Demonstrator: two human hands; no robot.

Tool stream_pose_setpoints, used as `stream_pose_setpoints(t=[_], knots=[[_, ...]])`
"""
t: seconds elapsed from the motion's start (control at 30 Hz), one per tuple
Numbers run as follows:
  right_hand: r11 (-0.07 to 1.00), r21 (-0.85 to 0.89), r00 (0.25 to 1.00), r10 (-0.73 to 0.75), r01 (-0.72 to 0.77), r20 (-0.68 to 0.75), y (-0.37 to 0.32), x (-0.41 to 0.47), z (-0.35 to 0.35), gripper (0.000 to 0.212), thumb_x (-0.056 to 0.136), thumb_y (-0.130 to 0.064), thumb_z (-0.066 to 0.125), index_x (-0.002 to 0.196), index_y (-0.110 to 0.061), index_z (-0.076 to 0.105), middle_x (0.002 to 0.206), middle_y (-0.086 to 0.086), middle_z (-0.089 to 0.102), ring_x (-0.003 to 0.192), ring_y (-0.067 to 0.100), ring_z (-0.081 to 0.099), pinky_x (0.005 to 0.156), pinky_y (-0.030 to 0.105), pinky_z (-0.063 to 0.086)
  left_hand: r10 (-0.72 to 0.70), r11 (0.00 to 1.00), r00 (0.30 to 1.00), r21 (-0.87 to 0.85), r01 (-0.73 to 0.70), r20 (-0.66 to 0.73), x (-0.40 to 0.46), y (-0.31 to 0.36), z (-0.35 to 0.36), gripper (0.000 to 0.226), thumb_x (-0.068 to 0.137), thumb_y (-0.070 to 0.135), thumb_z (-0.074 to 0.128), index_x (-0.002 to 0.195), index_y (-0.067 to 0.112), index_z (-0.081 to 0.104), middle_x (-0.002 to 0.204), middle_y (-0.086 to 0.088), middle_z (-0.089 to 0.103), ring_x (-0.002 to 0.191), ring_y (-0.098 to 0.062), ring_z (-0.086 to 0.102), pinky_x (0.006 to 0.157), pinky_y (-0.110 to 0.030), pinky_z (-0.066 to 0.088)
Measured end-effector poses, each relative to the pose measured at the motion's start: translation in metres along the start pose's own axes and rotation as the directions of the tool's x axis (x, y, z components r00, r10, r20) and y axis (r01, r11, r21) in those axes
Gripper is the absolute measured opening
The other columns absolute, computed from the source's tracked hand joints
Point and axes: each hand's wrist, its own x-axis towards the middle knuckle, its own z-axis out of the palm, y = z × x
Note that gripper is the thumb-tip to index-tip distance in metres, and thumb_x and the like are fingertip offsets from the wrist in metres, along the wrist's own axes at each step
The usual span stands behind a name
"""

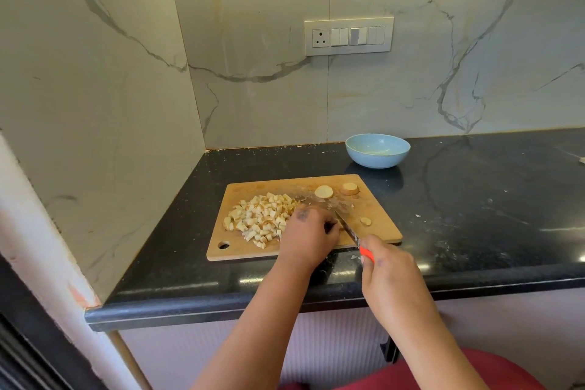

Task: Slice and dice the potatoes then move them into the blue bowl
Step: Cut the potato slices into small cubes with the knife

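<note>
Cutting board [253,248] is set on the black bench [474,215]. Diced potato pile [261,218] is heaped at the board's 9 o'clock side. 3 potato slices are seen: 2 [323,191] [349,189] at 12 o'clock, 1 small piece [366,221] at 3 o'clock. Left hand [308,236] is curled down on the board beside the pile; what it pins is hidden. Right hand [387,266] is clamped on the orange-handled knife [347,228], blade on the board. Blue bowl [377,150] stands apart at 1 o'clock, near the wall. A switch panel [348,36] is mounted above.
</note>
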Motion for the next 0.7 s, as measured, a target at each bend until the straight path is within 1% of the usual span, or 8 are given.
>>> stream_pose_setpoints(t=[0.1,0.17,0.27,0.43,0.5,0.57,0.63,0.7], knots=[[0.996,-0.064,0.995,0.066,-0.061,0.08,-0.01,0.002,0.001,0.017,0.093,-0.003,0.044,0.099,-0.018,0.048,0.068,-0.004,0.046,0.056,0.012,0.043,0.043,0.023,0.023,0.003,1.0,1.0,0.02,-0.003,0.0,0.001,-0.001,0.0,0.016,0.091,0.028,0.06,0.092,0.019,0.074,0.088,0.003,0.07,0.094,-0.021,0.057,0.076,-0.033,0.051],[0.993,-0.098,0.988,0.075,-0.062,0.135,-0.02,0.009,0.0,0.018,0.093,-0.001,0.035,0.095,-0.018,0.041,0.069,-0.002,0.045,0.056,0.011,0.042,0.043,0.024,0.025,0.008,1.0,1.0,0.02,-0.008,-0.009,0.002,0.0,-0.001,0.017,0.09,0.029,0.062,0.091,0.018,0.074,0.089,0.003,0.071,0.092,-0.021,0.059,0.078,-0.033,0.051],[0.987,-0.152,0.985,0.067,-0.042,0.161,-0.025,0.022,0.004,0.02,0.092,0.0,0.032,0.096,-0.017,0.04,0.069,0.0,0.045,0.058,0.014,0.043,0.045,0.027,0.027,0.021,0.998,0.999,0.054,-0.019,-0.027,0.002,-0.001,0.0,0.018,0.09,0.032,0.062,0.091,0.02,0.075,0.09,0.005,0.073,0.09,-0.019,0.06,0.083,-0.034,0.05],[0.993,-0.065,0.994,0.097,-0.094,0.05,-0.006,0.028,0.01,0.024,0.097,-0.007,0.04,0.116,-0.017,0.051,0.066,-0.003,0.048,0.055,0.009,0.044,0.044,0.025,0.031,0.014,0.995,1.0,0.104,-0.011,-0.026,0.001,-0.006,0.001,0.019,0.092,0.038,0.058,0.092,0.027,0.074,0.092,0.01,0.073,0.096,-0.02,0.057,0.101,-0.04,0.041],[0.995,0.073,0.996,0.077,-0.074,-0.048,0.001,0.025,0.006,0.017,0.096,-0.009,0.05,0.108,-0.014,0.06,0.065,-0.002,0.052,0.052,0.008,0.044,0.045,0.023,0.035,0.011,0.995,1.0,0.1,-0.009,-0.014,0.001,-0.006,0.0,0.019,0.092,0.04,0.059,0.096,0.028,0.074,0.093,0.011,0.073,0.101,-0.021,0.055,0.1,-0.041,0.042],[0.987,0.159,0.99,0.023,0.0,-0.139,0.005,0.018,0.003,0.014,0.092,-0.006,0.058,0.101,-0.014,0.065,0.066,0.001,0.058,0.051,0.01,0.048,0.046,0.024,0.04,-0.003,0.999,1.0,0.048,0.004,-0.013,0.001,-0.007,-0.002,0.018,0.091,0.04,0.063,0.101,0.028,0.072,0.093,0.01,0.073,0.105,-0.021,0.054,0.099,-0.041,0.042],[0.986,0.158,0.988,-0.034,0.058,-0.151,0.005,0.009,0.003,0.015,0.09,-0.005,0.061,0.099,-0.015,0.065,0.064,-0.001,0.058,0.049,0.008,0.048,0.044,0.018,0.038,-0.025,1.0,1.0,0.0,0.025,-0.013,0.001,-0.007,-0.003,0.021,0.088,0.038,0.066,0.106,0.026,0.07,0.095,0.011,0.071,0.105,-0.018,0.053,0.096,-0.04,0.045],[0.986,0.148,0.992,-0.059,0.076,-0.114,0.002,0.004,0.003,0.016,0.09,-0.005,0.061,0.1,-0.016,0.064,0.065,-0.004,0.057,0.051,0.007,0.048,0.045,0.012,0.032,-0.03,0.999,0.999,-0.04,0.029,-0.024,0.001,-0.009,-0.002,0.025,0.085,0.032,0.068,0.109,0.024,0.068,0.095,0.011,0.071,0.103,-0.015,0.056,0.093,-0.039,0.048]])
